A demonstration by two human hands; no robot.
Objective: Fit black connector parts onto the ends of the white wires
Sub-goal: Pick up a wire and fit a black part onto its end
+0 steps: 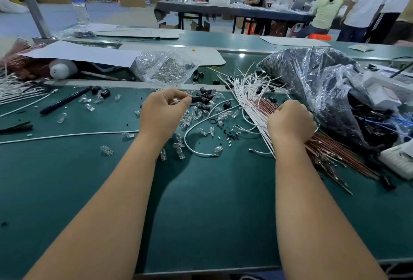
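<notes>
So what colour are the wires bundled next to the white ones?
Reddish-brown wires, beside the white wires; head view.

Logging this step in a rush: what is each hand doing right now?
Left hand: pinches a black connector part at its fingertips.
Right hand: fingers curled, gripping the bundle of white wires.
</notes>
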